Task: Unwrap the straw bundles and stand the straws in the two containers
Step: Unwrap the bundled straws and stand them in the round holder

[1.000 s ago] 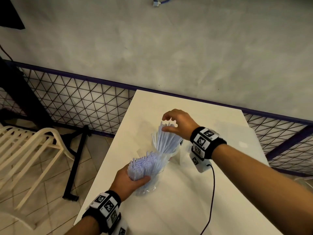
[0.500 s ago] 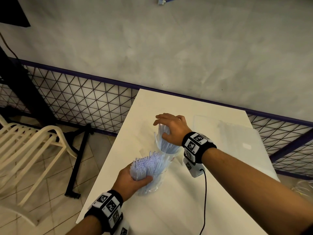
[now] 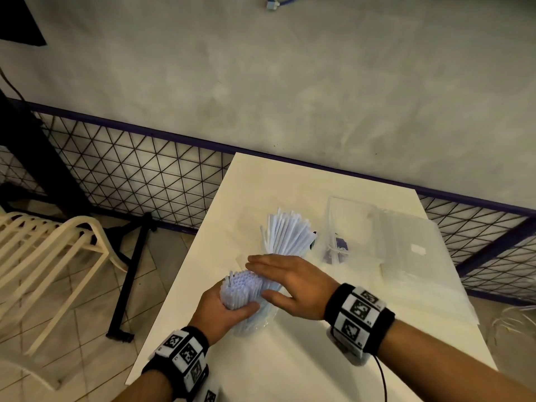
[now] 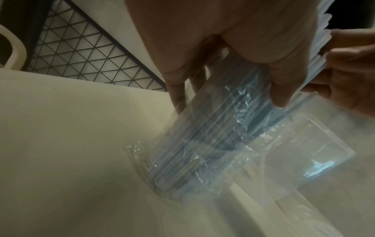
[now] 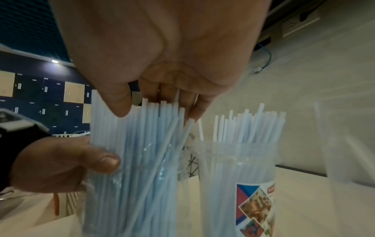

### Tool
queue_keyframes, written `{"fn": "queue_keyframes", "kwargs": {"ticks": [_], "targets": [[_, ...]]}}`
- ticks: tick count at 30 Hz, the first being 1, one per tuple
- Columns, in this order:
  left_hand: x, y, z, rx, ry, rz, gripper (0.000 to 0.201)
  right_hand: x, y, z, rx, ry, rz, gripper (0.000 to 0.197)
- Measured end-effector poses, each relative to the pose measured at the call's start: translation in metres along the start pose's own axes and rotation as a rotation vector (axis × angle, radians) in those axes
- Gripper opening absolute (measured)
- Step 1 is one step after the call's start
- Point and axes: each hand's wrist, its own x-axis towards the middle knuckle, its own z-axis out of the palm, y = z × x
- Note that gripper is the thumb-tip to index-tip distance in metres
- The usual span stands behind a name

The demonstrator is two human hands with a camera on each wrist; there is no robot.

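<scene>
My left hand (image 3: 232,304) grips a bundle of pale blue straws (image 3: 240,288) upright on the white table (image 3: 290,358). Crinkled clear wrap (image 4: 140,152) still clings to the bundle's lower part. My right hand (image 3: 275,274) lies flat, fingers straight, on the bundle's top ends. In the right wrist view its fingertips (image 5: 190,112) touch the straw tips (image 5: 162,105). Just behind stands a clear labelled container (image 5: 237,168) holding loose straws (image 3: 287,233) that lean to the right. Its base is hidden behind my right hand in the head view.
Clear plastic, a box or bags (image 3: 406,242), lies on the table's right half. The table's left edge (image 3: 179,271) drops to a tiled floor with a cream chair (image 3: 58,256). A wire mesh fence (image 3: 130,175) and a grey wall stand behind.
My right hand left the straws in the far container, came back toward me and flattened onto the top of the bundle. My left hand kept its grip.
</scene>
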Motion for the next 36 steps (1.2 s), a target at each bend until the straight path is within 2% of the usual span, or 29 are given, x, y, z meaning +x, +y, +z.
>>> {"fn": "queue_keyframes", "kwargs": {"ticks": [3,11,17,22,24,26,31,33,36], "targets": [[0.0,0.002,0.0,0.008,0.001,0.001,0.044,-0.005,-0.003,0.003,0.057,0.077,0.018,0.059],[-0.007,0.001,-0.002,-0.044,-0.017,-0.009,0.047,-0.036,-0.01,0.027,0.388,0.394,0.357,0.069],[-0.009,0.005,0.0,-0.065,-0.042,0.027,0.049,-0.044,-0.016,0.051,0.664,0.404,0.483,0.072],[-0.007,0.011,0.004,-0.067,-0.08,0.08,0.046,-0.037,-0.01,0.059,0.779,0.415,0.512,0.054],[-0.006,0.011,0.004,-0.072,-0.083,0.077,0.046,-0.036,-0.008,0.064,0.73,0.44,0.48,0.041],[-0.006,0.009,0.003,-0.071,-0.08,0.075,0.047,-0.034,-0.006,0.065,0.584,0.441,0.467,0.032],[-0.004,0.008,0.001,-0.089,-0.067,0.057,0.044,-0.027,0.003,0.057,0.374,0.446,0.452,0.041],[-0.002,0.008,0.001,-0.089,-0.067,0.05,0.043,-0.025,0.004,0.057,0.37,0.443,0.445,0.039],[-0.003,0.008,0.001,-0.081,-0.078,0.054,0.042,-0.027,0.007,0.064,0.502,0.507,0.515,0.032]]}}
